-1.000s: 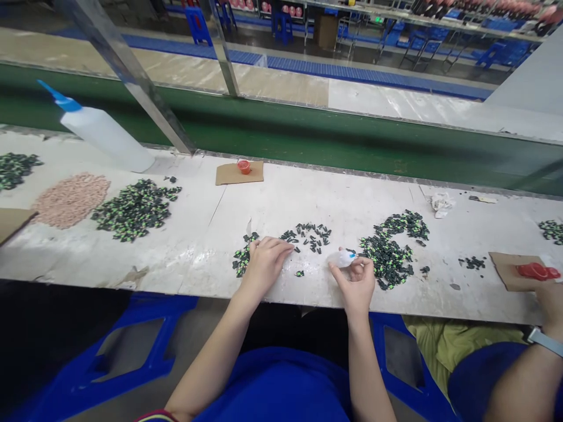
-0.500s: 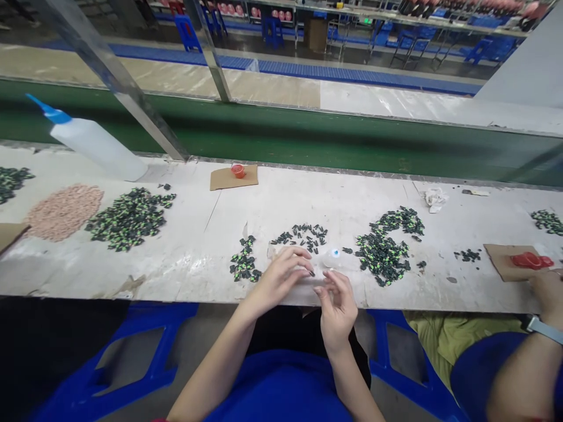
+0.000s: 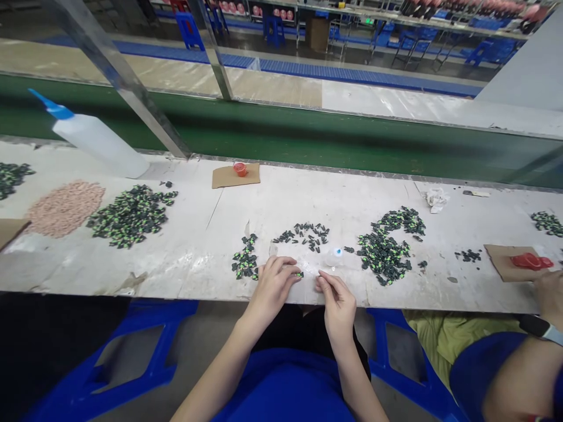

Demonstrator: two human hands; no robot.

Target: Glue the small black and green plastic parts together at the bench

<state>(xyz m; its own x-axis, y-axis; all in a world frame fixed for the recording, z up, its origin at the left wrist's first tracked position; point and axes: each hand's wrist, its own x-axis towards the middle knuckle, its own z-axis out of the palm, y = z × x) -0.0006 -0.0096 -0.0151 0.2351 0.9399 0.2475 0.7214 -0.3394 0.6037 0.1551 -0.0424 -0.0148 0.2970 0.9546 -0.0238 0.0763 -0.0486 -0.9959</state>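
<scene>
A piece (image 3: 299, 274) is held in the grip of the left hand (image 3: 272, 284) over the worktop (image 3: 299, 196); the right hand (image 3: 339, 299) is pinched closed — on what, if anything, cannot be told. Contents of small bottle (image 3: 335, 258), big bottle (image 3: 102, 144) and cup (image 3: 240, 170) cannot be discerned.

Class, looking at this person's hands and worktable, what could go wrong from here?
The right hand might knock the small bottle just beyond it. The left hand could scatter the dark pile close beside it. The tiny piece at that hand's fingertips might be dropped or nudged away; whether it is held is unclear.
</scene>
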